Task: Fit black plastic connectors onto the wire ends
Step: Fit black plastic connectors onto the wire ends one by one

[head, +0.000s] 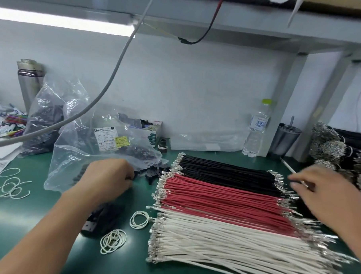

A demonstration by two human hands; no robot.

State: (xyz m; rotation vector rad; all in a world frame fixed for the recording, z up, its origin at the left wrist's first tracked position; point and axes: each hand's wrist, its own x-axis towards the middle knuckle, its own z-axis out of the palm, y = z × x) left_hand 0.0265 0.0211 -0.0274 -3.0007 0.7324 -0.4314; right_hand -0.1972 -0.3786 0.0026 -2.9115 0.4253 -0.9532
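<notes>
While my left hand (109, 177) curls over loose black connectors (153, 174), my right hand (322, 188) pinches a black wire (297, 181).
Just right of the left grip lie the black wires (225, 169), red wires (220, 197) and white wires (222, 240); whether the left fingers grasp a connector, I cannot tell.
</notes>
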